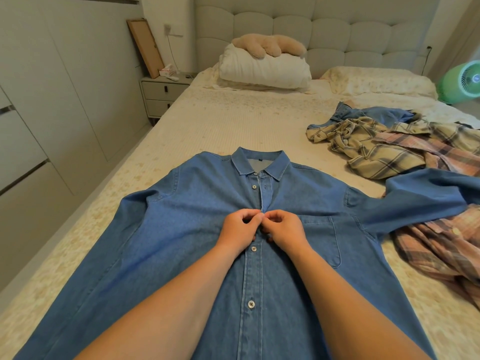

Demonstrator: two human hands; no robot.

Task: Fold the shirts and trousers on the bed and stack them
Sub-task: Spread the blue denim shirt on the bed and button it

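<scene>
Pinching away at the placket of the denim shirt (181, 255) — left hand (240, 229) and right hand (283, 229) knuckle to knuckle at chest height, fingers curled tight on the fabric edges, thumbs almost touching. Spread face-up on the bed (220, 120), collar (259, 162) pointing toward the headboard (324, 35), body running down toward the camera. Top of the placket gaping open just above the hands, 1 loose button (254, 187) showing beside the gap. Below the hands, 2 buttons done up — one (253, 248) right under the left wrist, another (251, 304) farther down. Chest pocket (322, 240) just beside the right hand. Right-side sleeve (428, 193) flung out across the pink plaid shirt (436, 250), lying on top of it. Beyond that, a yellow plaid shirt (368, 152) crumpled and touching more pink plaid, with a blue denim garment (363, 113) bunched behind the heap — shirt or trousers, cannot tell. Far end of the bed: folded white quilt (265, 68) with a beige plush toy (267, 45) resting on top. Off to the left, a nightstand (163, 94) against the wall; at the right edge, a green fan (465, 81).
</scene>
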